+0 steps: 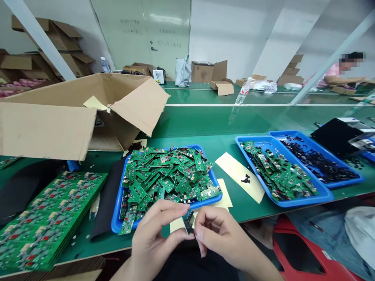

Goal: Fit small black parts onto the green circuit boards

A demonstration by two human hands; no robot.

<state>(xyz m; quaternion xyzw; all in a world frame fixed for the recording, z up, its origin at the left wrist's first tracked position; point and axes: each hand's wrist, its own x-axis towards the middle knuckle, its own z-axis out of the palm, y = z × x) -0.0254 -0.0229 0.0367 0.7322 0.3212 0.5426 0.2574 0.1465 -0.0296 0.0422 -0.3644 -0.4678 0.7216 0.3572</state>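
My left hand (156,236) holds a small green circuit board (186,226) on edge between thumb and fingers, in front of the bench. Black parts show on the board's right-hand face. Right beside that face, my right hand (224,236) is closed in a pinch; whatever lies between its fingertips is hidden. Just beyond both hands, a blue tray (115,218) is heaped with loose circuit boards (166,171). Yellowish paper (227,193) sticks out from under the tray.
Stacked green board panels (58,210) lie at left, below a large open cardboard box (43,128). To the right are a second blue tray (325,195) of boards and another (357,177) of black parts. A bottle (243,91) stands farther back; a person (331,78) sits far right.
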